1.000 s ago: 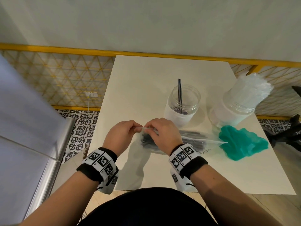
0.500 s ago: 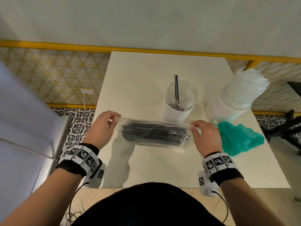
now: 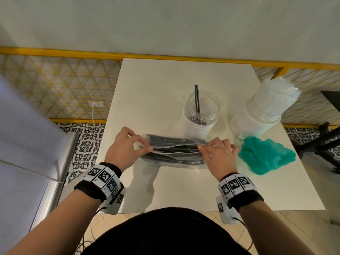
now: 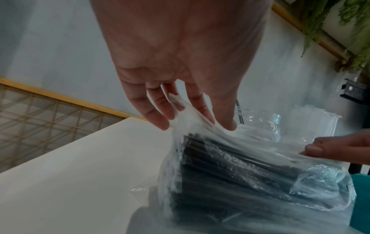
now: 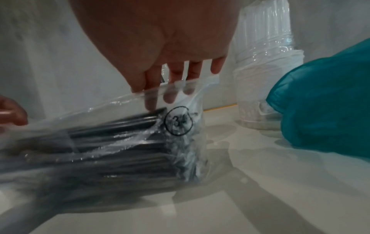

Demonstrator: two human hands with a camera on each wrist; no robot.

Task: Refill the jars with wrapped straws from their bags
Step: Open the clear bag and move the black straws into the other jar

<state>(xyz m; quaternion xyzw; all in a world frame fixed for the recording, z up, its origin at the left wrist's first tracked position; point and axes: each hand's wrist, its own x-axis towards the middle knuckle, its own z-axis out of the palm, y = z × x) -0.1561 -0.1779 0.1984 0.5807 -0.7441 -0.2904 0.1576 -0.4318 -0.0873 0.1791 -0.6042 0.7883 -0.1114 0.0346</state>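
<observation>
A clear plastic bag (image 3: 174, 153) full of black wrapped straws lies on the white table (image 3: 184, 190), long side across. My left hand (image 3: 145, 147) pinches the bag's top edge at its left end; my right hand (image 3: 202, 147) pinches the same edge at the right end. The bag (image 4: 250, 174) shows crinkled under my left hand (image 4: 200, 121). A circled "34" is printed on the bag (image 5: 178, 121) below my right hand (image 5: 160, 95). Behind stands a clear jar (image 3: 201, 113) holding one black straw (image 3: 197, 98).
A second jar (image 3: 257, 120) packed with white wrapped straws stands at the right. A teal bag (image 3: 265, 155) lies crumpled beside my right hand. A yellow railing (image 3: 165, 57) runs behind the table. A metal counter (image 3: 27, 153) is on the left.
My hands spread apart along the bag, which went from bunched under them to stretched out. Both hands then shifted to pinching its top edge, and the bag settled lower on the table.
</observation>
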